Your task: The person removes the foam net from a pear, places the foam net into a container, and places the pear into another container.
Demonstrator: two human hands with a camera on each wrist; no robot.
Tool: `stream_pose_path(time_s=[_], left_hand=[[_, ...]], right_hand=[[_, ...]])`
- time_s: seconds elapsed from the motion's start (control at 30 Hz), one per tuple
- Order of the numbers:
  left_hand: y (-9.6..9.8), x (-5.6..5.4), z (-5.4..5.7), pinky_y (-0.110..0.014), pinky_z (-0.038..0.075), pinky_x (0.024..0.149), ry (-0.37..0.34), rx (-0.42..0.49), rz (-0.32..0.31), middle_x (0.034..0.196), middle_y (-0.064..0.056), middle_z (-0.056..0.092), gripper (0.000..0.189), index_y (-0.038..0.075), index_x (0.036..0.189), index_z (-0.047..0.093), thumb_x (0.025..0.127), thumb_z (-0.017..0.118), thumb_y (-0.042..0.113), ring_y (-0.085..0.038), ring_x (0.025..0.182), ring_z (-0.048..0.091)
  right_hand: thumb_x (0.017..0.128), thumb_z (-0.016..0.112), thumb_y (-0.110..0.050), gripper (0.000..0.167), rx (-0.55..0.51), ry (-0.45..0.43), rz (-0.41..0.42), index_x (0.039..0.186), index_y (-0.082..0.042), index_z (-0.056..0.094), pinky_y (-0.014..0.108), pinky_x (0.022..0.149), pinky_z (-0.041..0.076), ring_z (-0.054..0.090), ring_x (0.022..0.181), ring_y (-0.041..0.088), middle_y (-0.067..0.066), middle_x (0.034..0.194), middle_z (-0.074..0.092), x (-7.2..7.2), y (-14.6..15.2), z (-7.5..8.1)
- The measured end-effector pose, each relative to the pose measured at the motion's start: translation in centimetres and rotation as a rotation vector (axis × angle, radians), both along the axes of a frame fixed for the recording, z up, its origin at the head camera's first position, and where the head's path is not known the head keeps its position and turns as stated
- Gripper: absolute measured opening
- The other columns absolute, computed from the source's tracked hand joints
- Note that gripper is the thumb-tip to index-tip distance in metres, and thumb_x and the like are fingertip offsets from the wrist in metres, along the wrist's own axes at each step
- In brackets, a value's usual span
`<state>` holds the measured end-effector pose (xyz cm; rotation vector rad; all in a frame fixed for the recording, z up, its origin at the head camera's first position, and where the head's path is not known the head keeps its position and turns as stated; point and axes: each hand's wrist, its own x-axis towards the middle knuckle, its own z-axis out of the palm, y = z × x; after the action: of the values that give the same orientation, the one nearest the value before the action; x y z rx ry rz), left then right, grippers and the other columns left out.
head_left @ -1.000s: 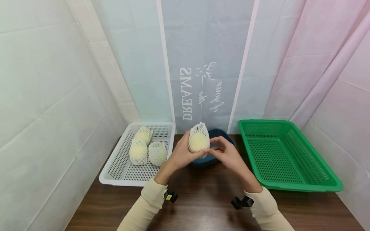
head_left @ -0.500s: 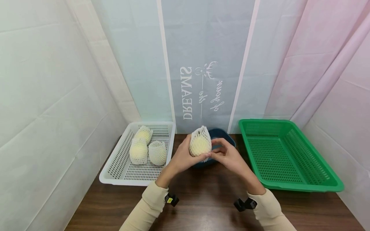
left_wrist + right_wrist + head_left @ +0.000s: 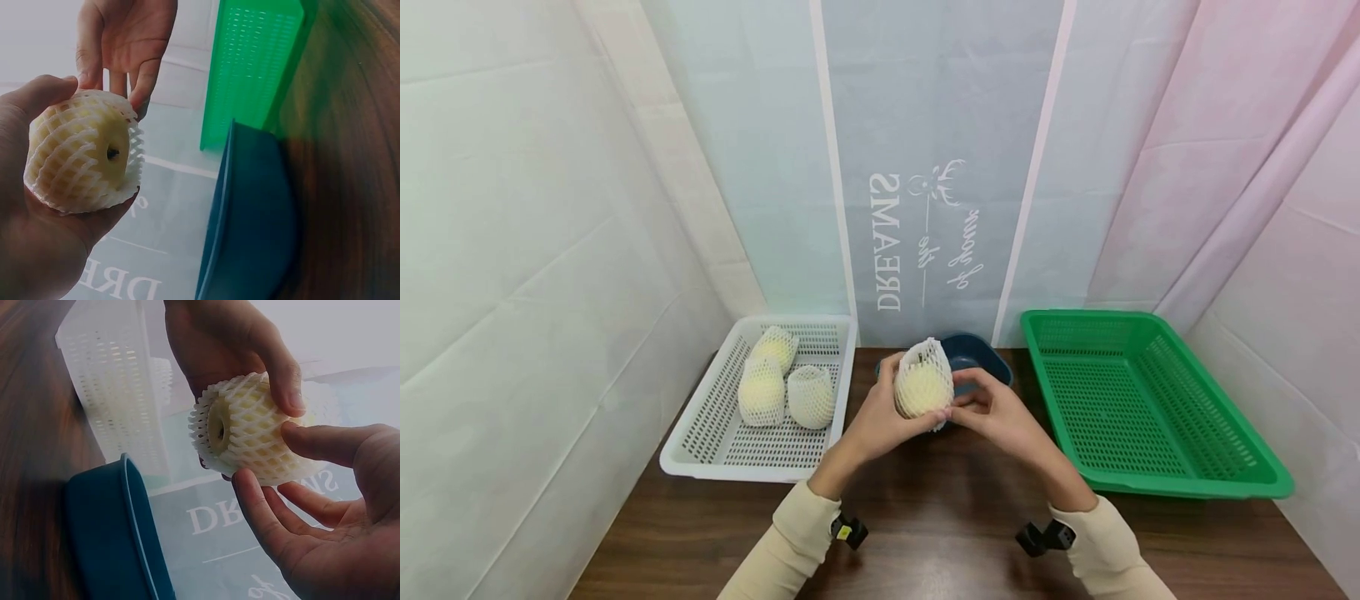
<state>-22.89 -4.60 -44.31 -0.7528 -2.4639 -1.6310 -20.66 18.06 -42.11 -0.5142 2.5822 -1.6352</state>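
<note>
A pale yellow pear (image 3: 923, 392) in a white foam net is held above the table, in front of the dark blue basin. My left hand (image 3: 880, 417) grips it from the left, the thumb lying across its near side. With thumb and fingertips my right hand (image 3: 996, 412) pinches the netted pear's right side. In the left wrist view, the bare end of the pear (image 3: 114, 150) with its dark eye shows through the net's opening. The right wrist view shows my right thumb and index finger on the foam mesh (image 3: 262, 434), close to my left thumb.
At the left stands a white perforated basket (image 3: 760, 475) holding three netted pears (image 3: 762, 393). The blue basin (image 3: 981, 354) stands behind the hands, partly hidden. A green perforated basket (image 3: 1180, 482) stands at the right on the dark wood table (image 3: 925, 533). A printed curtain (image 3: 940, 100) hangs behind.
Both hands have moved slightly right and toward me with the pear. Its stem end has come more into view inside the net. The baskets have stayed put.
</note>
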Motion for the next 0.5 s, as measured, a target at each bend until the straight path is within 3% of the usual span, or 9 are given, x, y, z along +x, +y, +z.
stream_pose_path(time_s=[0.27, 0.5], left_hand=[[0.1, 0.4, -1.0, -0.042, 0.053, 0.103, -0.009, 0.021, -0.001, 0.144, -0.004, 0.059, 0.088, 0.02, 0.156, 0.038, 0.086, 0.09, 0.035, -0.018, 0.12, 0.061], [0.1, 0.9, -1.7, -0.042, 0.049, 0.11, -0.039, 0.037, -0.046, 0.15, -0.002, 0.051, 0.093, 0.023, 0.162, 0.032, 0.088, 0.088, 0.035, -0.017, 0.126, 0.056]], right_hand=[[0.099, 0.076, -0.014, 0.055, -0.022, -0.027, 0.001, 0.147, -0.006, 0.052, 0.028, 0.085, 0.06, 0.073, 0.11, 0.027, 0.019, 0.124, 0.069, 0.3, 0.4, -0.7], [0.099, 0.076, -0.013, 0.053, -0.071, -0.047, 0.003, 0.146, -0.004, 0.052, 0.035, 0.087, 0.063, 0.074, 0.112, 0.03, 0.022, 0.125, 0.068, 0.4, 0.6, -1.4]])
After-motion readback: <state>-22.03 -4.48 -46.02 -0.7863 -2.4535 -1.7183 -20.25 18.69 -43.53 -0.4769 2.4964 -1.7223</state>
